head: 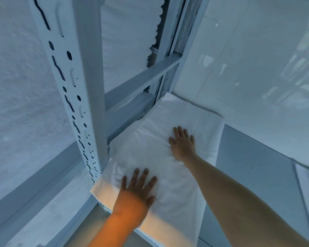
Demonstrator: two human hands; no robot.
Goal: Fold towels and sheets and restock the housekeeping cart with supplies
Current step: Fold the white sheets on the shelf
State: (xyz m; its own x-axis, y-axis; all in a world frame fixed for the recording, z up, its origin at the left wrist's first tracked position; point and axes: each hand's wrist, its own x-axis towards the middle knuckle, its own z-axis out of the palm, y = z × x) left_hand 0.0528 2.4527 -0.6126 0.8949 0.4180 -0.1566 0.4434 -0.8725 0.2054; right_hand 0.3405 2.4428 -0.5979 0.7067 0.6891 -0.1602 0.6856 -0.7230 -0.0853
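A folded white sheet (155, 154) lies flat on a low shelf of a pale metal rack, its near corner hanging over the shelf's front edge. My left hand (137, 186) rests palm down on the near part of the sheet, fingers spread. Farther back and to the right, my right hand (182, 143) presses flat on the same sheet beside a crease, fingers apart. Neither hand grips the cloth.
A perforated upright post (73, 82) of the rack stands just left of the sheet, with crossbars (141, 77) behind it. A glossy white wall (248, 68) rises to the right. Stacked white linen (125, 32) fills the shelf above. Bare grey shelf (248, 157) lies right of the sheet.
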